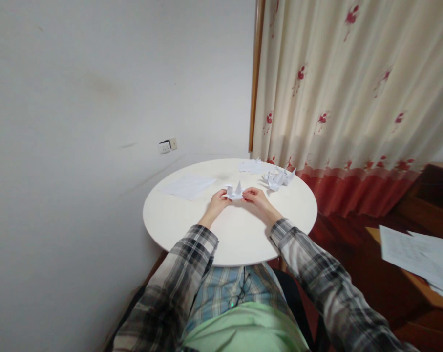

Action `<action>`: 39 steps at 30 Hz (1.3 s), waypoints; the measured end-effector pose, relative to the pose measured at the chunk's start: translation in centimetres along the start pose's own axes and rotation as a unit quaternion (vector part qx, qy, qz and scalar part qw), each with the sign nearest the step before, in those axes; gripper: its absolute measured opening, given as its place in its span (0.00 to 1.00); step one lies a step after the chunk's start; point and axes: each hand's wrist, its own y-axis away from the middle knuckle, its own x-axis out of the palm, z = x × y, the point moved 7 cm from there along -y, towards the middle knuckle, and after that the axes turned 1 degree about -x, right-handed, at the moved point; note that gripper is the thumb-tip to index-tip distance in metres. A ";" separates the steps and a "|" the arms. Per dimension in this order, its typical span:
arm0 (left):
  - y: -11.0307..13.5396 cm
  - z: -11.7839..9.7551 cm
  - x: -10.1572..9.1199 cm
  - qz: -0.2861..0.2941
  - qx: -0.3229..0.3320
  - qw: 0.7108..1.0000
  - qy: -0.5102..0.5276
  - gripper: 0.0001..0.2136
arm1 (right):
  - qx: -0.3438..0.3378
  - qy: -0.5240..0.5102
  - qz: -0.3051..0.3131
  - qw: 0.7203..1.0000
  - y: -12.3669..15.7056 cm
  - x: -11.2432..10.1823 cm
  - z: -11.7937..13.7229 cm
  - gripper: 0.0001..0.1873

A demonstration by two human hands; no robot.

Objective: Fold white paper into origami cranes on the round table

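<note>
Between my two hands is a small piece of folded white paper [235,193] with points standing up from it, held just over the round white table [177,222]. My left hand [218,203] pinches its left end, and my right hand [257,196] grips the right end with bent fingers. Part of the fold is hidden behind the fingertips. To the right, beyond my right hand, lies a cluster of folded white paper pieces [278,179]. A flat sheet of white paper [187,187] rests to the left of my left hand.
More white paper [251,166] lies at the table's far edge. A wall with a socket [164,147] borders the left side. A flowered curtain [327,88] hangs behind on the right. Printed sheets [419,256] sit on wooden furniture at the lower right.
</note>
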 end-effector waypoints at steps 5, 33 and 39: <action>0.4 -0.2 0.6 0.046 -0.011 0.999 0.025 0.16 | -0.040 0.010 -0.051 0.998 -0.2 -0.9 0.4 0.12; 1.8 -1.2 1.4 0.064 -0.076 0.995 0.032 0.16 | -0.127 0.103 -0.085 0.983 0.0 -1.3 2.1 0.05; 1.4 -0.6 1.2 0.062 -0.072 0.994 0.044 0.17 | -0.146 0.123 -0.094 0.977 -0.1 -1.4 2.1 0.04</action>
